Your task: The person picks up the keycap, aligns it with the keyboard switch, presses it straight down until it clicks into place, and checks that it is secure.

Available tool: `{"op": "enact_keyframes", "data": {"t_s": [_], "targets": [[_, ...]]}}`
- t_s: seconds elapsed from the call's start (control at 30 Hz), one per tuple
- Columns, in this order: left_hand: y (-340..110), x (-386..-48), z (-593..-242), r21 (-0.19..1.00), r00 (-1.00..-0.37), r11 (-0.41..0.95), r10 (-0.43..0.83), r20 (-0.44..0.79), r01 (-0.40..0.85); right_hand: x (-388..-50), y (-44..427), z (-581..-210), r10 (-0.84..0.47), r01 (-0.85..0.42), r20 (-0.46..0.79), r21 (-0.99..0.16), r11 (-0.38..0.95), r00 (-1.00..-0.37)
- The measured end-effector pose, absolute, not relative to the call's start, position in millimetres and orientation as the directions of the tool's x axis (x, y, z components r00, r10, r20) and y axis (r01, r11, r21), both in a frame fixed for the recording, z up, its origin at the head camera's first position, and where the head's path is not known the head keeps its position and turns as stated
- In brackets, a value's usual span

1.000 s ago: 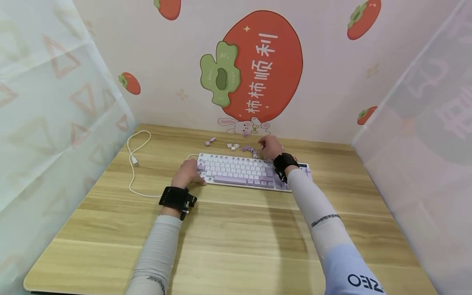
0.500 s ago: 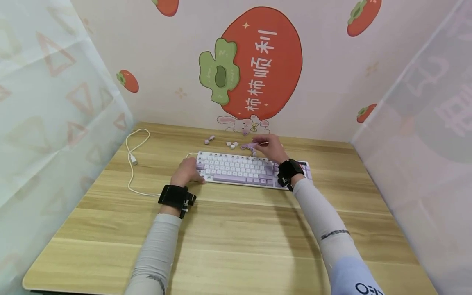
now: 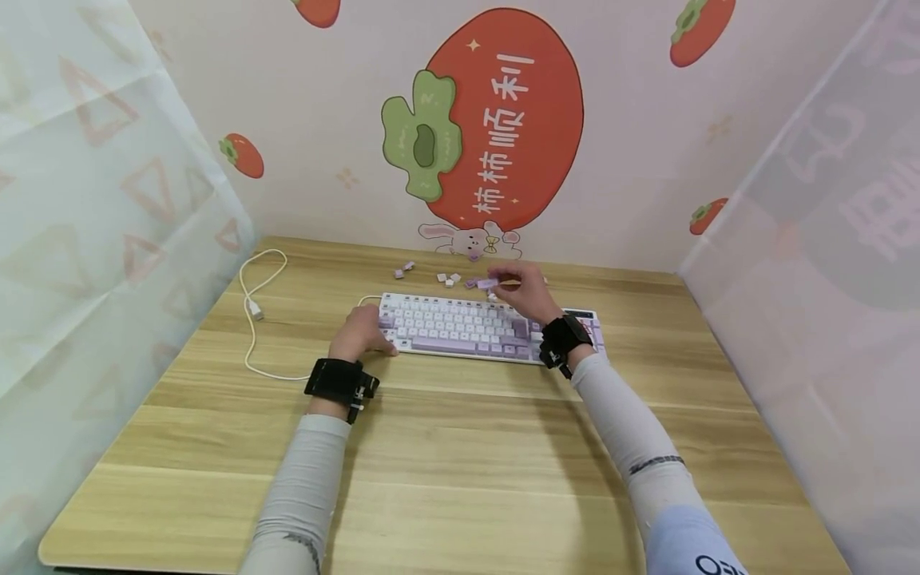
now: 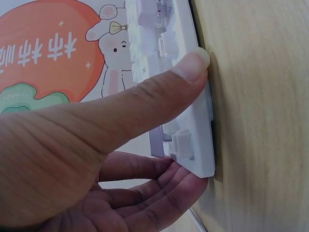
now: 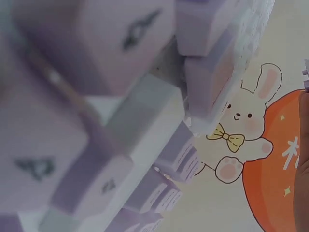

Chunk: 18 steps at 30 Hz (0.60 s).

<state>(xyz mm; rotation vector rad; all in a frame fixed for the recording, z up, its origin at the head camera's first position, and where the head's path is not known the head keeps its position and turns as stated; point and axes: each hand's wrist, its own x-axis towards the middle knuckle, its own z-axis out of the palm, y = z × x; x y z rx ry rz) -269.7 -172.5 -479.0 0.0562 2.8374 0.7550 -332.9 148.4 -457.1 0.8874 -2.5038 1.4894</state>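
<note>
A white and purple keyboard (image 3: pixel 453 323) lies flat on the wooden table. My left hand (image 3: pixel 355 331) grips its left end. In the left wrist view the thumb (image 4: pixel 159 96) presses the front edge of the keyboard (image 4: pixel 195 121), and the fingers (image 4: pixel 159 203) curl round its left side; some sockets there show no caps. Above the keyboard's back edge, my right hand (image 3: pixel 528 293) pinches a long lilac keycap (image 3: pixel 487 283) between thumb and fingertips. The right wrist view shows nearby purple keys (image 5: pixel 207 87) in close-up, with only a sliver of a finger (image 5: pixel 301 150) at the right edge.
Loose white keycaps (image 3: pixel 449 279) and a pair of purple keycaps (image 3: pixel 404 270) lie behind the keyboard. A white USB cable (image 3: pixel 250 335) loops on the left. A patterned wall (image 3: pixel 302 96) stands at the table's back, with hanging sheets (image 3: pixel 93 263) at the sides.
My right hand has turned and reached leftward from above the keyboard's back edge; a lilac keycap now shows in its fingertips. The left hand keeps its place on the keyboard.
</note>
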Motion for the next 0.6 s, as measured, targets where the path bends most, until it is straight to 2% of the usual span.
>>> {"op": "enact_keyframes", "data": {"t_s": [0.27, 0.43, 0.6], "targets": [[-174, -271, -480, 0.499, -0.979, 0.867, 0.093, -0.182, -0.01, -349, 157, -474, -0.439, -0.493, 0.311, -0.771, 0.402, -0.843], [-175, -272, -481, 0.499, -0.979, 0.866, 0.1, -0.179, -0.003, -341, 146, -472, -0.473, -0.523, 0.306, -0.728, 0.443, -0.826], [-175, -273, -481, 0.499, -0.978, 0.867, 0.105, -0.182, 0.0, -325, 114, -468, -0.528, -0.561, 0.301, -0.697, 0.446, -0.794]]}}
